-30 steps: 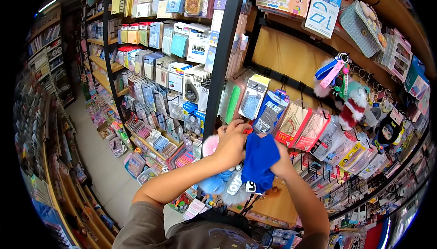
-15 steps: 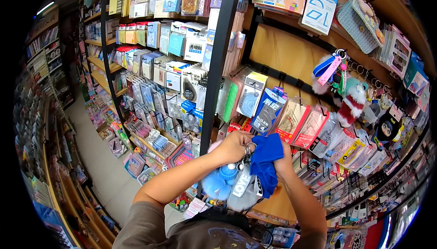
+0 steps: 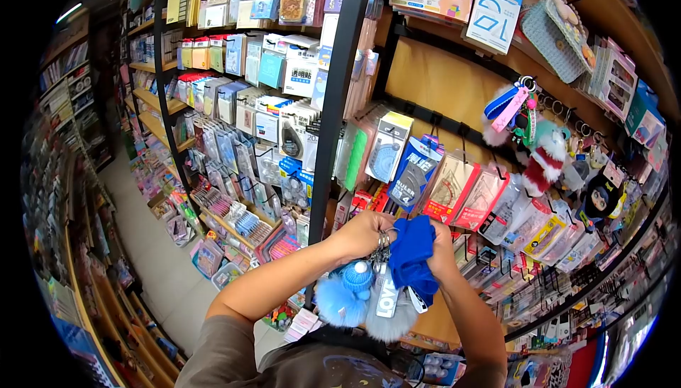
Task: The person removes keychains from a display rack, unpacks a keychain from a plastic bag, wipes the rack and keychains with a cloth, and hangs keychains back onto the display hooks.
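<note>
My left hand (image 3: 367, 235) is closed around metal keyrings near the middle of the view. From them hang a light blue pompom keychain (image 3: 342, 301) with a knitted hat (image 3: 357, 275), a grey pompom (image 3: 392, 317) and a strap lettered LOVE (image 3: 386, 294). Just to the right, my right hand (image 3: 443, 252) grips a crumpled blue cloth (image 3: 413, 253), which touches the keyrings. The fingertips of my right hand are partly hidden behind the cloth.
Packaged rulers (image 3: 415, 173) hang behind the hands, beside a black shelf post (image 3: 336, 104). More keychains (image 3: 543, 150) hang on a rail at the right. Stationery racks (image 3: 245, 115) and an aisle floor (image 3: 159, 260) lie to the left.
My left hand has come down from beside the rulers, bringing the keyrings into sight. The blue cloth is now more bunched, and the pompoms hang lower and show more fully.
</note>
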The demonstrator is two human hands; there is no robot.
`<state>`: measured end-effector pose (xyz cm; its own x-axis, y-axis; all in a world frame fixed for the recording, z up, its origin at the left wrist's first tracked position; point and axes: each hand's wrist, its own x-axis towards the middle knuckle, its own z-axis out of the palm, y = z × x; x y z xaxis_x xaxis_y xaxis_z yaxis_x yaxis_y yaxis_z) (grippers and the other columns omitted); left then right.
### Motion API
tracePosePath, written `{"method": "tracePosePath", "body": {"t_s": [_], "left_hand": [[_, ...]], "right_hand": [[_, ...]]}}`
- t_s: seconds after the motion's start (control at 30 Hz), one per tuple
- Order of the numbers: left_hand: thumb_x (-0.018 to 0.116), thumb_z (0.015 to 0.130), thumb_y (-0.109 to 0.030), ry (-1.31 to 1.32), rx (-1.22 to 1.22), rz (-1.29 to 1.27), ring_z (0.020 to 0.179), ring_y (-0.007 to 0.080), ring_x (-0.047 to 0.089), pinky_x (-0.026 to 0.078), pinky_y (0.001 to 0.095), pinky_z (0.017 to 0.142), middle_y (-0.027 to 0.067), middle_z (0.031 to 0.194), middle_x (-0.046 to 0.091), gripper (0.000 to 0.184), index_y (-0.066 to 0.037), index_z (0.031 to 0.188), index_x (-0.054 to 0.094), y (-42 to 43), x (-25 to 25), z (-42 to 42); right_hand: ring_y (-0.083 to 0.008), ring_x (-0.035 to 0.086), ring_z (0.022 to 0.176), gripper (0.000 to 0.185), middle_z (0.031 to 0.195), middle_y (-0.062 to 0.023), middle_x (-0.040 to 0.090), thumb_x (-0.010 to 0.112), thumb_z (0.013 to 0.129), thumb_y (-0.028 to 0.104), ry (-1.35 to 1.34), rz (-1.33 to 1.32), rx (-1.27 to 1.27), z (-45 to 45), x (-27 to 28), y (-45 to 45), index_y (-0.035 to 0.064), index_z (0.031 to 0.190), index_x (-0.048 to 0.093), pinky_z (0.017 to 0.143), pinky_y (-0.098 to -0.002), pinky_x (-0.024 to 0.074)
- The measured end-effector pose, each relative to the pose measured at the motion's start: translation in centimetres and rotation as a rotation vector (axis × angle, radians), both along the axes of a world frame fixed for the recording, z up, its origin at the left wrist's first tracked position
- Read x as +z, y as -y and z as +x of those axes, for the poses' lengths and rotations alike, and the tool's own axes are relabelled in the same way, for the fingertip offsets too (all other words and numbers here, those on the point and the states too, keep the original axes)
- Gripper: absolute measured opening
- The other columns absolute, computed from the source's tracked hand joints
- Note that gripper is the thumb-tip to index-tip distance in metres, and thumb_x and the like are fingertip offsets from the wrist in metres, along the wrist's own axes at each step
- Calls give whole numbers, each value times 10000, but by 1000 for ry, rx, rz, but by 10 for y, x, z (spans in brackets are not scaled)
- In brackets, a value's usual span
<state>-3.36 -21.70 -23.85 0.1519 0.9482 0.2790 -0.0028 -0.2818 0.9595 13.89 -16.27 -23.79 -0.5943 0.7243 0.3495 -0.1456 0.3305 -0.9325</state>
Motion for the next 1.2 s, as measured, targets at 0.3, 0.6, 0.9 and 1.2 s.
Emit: {"method": "tracePosePath", "body": {"t_s": [0.3,0.6,0.9,1.2], "left_hand": [[641,723,-109,-308,77,197,1133,261,447,304,370,954,159,1106,587,148,15,650,608,4,12,-7],[616,708,-49,-328,131,172,910,257,568,422,347,780,169,1019,611,92,-1,783,592,-4,-51,3],[595,775,-51,-222,455,441,807,272,585,435,324,725,159,932,625,126,47,711,548,-47,-37,25],[581,746,3,-353,451,300,671,217,531,410,312,580,128,752,545,62,38,717,539,-63,-53,34]], "right_hand": [[-179,559,955,370,1075,-98,556,518,865,256,-262,-663,480,-3,-22,-37,20,1148,483,823,-279,479],[-174,611,852,326,996,-66,608,554,851,305,-419,-878,-140,-19,-87,18,73,1080,537,763,-311,508],[-170,603,887,370,994,-74,613,532,855,391,-635,-777,-75,-14,-68,-33,79,1054,551,777,-298,502],[-197,538,999,417,1110,-74,537,605,813,206,-57,-90,-227,24,-67,-29,45,1177,483,872,-292,415]]}}
